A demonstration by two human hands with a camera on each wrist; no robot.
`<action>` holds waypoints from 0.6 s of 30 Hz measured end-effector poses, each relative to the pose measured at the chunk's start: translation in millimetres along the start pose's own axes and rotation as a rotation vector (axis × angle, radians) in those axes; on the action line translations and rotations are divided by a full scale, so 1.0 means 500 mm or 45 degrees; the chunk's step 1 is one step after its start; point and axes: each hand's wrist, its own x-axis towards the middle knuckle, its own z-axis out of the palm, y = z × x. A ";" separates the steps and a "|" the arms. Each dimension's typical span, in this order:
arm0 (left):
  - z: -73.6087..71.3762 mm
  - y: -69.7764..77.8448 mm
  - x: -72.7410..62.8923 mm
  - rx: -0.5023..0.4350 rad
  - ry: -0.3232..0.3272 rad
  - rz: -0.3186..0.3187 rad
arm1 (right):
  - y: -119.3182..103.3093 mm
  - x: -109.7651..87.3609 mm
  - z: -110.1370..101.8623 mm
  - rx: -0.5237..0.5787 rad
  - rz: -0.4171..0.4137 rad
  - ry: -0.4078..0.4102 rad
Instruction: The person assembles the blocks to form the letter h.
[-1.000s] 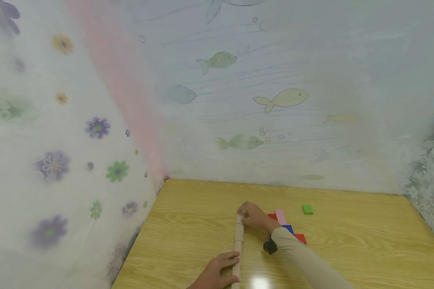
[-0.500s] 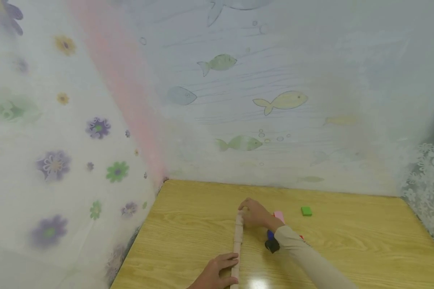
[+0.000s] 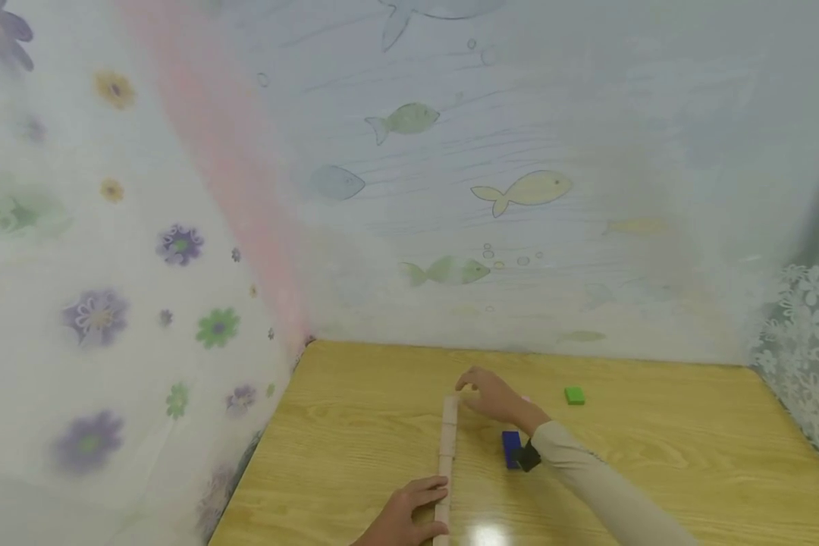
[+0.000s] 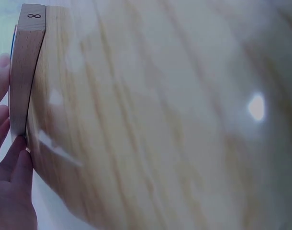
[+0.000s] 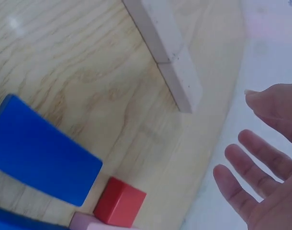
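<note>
A straight row of pale wooden blocks [image 3: 447,440] runs away from me along the table. My left hand [image 3: 406,512] lies on its left side, the fingertips touching the row. In the left wrist view those fingers sit along a long wooden block [image 4: 25,76], in line with a block end [image 4: 33,17] bearing a printed figure. Just right of the row's far end hovers my right hand [image 3: 493,397], apart from it. The right wrist view shows this hand [image 5: 268,167] with spread fingers, holding nothing, beyond the last pale block [image 5: 182,81].
A blue block [image 3: 510,447] lies right of the row, partly behind a black device [image 3: 528,455] on my right wrist. Near it are a red block [image 5: 119,201] and a pink block [image 5: 84,221]. A green block [image 3: 574,395] lies farther right. White decorated walls border the table [image 3: 355,409].
My right hand has let go of the row's far end and drawn slightly back and right. Its forearm now covers the red blocks and most of the pink one. The left hand stays put.
</note>
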 end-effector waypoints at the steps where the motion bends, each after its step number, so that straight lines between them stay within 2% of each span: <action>1: 0.001 -0.001 0.000 0.002 0.003 0.002 | 0.001 -0.003 -0.002 0.004 0.003 -0.005; 18: 0.001 -0.002 0.000 0.075 0.024 0.069 | 0.022 -0.053 -0.029 -0.019 -0.016 0.004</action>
